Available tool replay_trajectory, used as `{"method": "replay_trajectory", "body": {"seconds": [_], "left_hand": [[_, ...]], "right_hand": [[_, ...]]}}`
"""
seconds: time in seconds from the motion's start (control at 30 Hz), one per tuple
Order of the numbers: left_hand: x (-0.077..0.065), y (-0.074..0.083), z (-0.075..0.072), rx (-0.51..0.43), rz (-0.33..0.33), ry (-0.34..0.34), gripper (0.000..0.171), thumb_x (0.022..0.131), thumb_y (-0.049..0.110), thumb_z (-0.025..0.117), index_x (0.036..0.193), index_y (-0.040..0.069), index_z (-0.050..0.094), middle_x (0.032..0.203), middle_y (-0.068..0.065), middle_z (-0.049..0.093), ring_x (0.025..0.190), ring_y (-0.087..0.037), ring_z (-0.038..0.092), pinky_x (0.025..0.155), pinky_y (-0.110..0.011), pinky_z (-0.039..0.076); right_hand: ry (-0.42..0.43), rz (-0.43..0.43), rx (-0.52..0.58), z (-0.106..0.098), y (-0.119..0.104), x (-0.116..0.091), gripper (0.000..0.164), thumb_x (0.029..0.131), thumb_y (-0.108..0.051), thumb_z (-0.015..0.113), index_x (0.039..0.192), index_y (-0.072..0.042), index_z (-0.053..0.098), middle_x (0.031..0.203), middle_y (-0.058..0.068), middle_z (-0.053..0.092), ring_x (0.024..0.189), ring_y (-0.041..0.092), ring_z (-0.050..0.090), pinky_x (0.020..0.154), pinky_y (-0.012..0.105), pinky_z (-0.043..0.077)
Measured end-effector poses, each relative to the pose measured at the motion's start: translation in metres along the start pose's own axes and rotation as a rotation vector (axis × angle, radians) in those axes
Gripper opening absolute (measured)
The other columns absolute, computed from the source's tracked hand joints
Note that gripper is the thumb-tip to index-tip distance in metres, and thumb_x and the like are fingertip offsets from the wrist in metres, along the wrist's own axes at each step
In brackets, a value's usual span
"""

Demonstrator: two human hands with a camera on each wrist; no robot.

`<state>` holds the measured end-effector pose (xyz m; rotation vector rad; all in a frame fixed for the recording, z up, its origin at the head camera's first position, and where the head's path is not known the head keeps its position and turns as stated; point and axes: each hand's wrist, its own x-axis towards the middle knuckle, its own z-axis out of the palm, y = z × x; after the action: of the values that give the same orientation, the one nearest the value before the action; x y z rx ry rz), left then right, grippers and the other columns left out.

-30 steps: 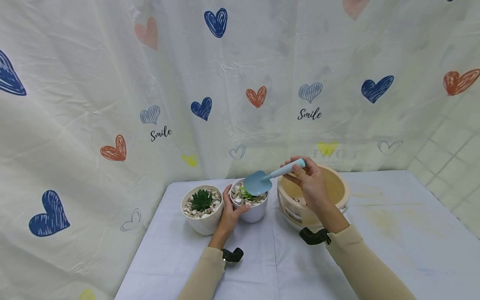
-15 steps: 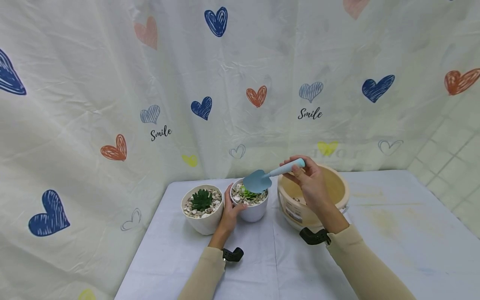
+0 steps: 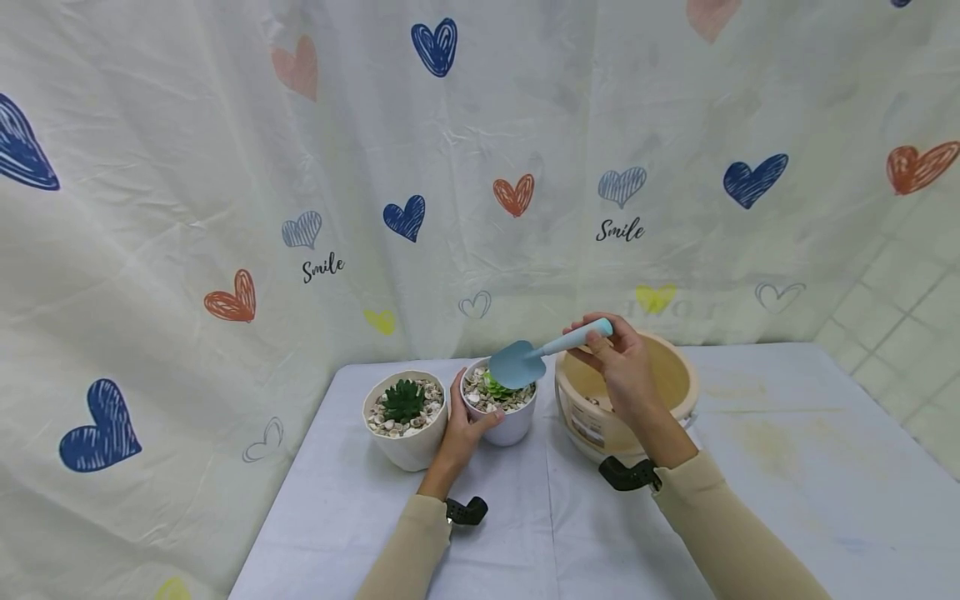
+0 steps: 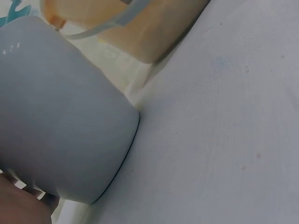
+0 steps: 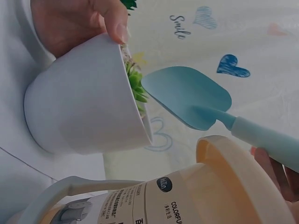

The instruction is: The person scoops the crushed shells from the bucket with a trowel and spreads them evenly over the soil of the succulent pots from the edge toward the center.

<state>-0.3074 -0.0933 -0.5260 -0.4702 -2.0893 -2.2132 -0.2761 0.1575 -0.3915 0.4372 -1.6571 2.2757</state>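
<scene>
A light blue hand trowel is held by its handle in my right hand, fingers and thumb pinching near the handle's end. Its blade hangs over a small white flower pot, tilted toward the pot's rim. Inside that pot a bright green succulent stands among pale pebbles, partly covered by the blade in the head view. My left hand grips the pot from its left side, the thumb at the rim. In the left wrist view the pot's base meets the white cloth.
A cream pot with a dark green succulent stands left of my left hand. On the right sits a beige bucket with a carrying handle, under my right hand. A heart-printed curtain hangs behind the table.
My left thumb has shifted slightly along the front of the white pot. The trowel and my right hand stay almost where they were.
</scene>
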Motion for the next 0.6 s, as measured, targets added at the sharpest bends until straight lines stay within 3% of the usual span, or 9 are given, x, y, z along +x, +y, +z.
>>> {"method": "replay_trajectory", "body": {"seconds": [0.27,0.5,0.6], "left_hand": [[-0.0006,0.0031,0.0004,0.015,0.014,0.0,0.101,0.08,0.016,0.074,0.153,0.031,0.006,0.159,-0.005,0.014,0.145,-0.024,0.022,0.117,-0.044,0.018],[0.0004,0.0032,-0.0006,0.028,0.08,0.022,0.096,0.082,0.015,0.07,0.153,0.026,0.007,0.159,-0.01,0.013,0.146,-0.028,0.019,0.118,-0.046,0.015],[-0.0008,0.0072,0.0023,0.08,0.102,0.054,0.098,0.081,0.015,0.071,0.153,0.023,0.006,0.16,-0.013,0.013,0.147,-0.03,0.018,0.119,-0.049,0.013]], "right_hand": [[0.048,0.014,-0.024,0.0006,-0.0012,0.0006,0.027,0.096,-0.011,0.055,0.121,-0.001,0.055,0.114,0.01,0.06,0.107,0.025,0.067,0.089,0.043,0.05],[0.087,0.022,-0.005,-0.0003,-0.0025,0.0008,0.029,0.097,-0.015,0.055,0.122,-0.001,0.053,0.116,0.011,0.056,0.113,0.029,0.064,0.09,0.041,0.051],[0.118,0.029,0.01,-0.0009,-0.0034,0.0008,0.03,0.096,-0.017,0.055,0.122,-0.002,0.053,0.117,0.011,0.057,0.115,0.029,0.063,0.09,0.041,0.051]]}}
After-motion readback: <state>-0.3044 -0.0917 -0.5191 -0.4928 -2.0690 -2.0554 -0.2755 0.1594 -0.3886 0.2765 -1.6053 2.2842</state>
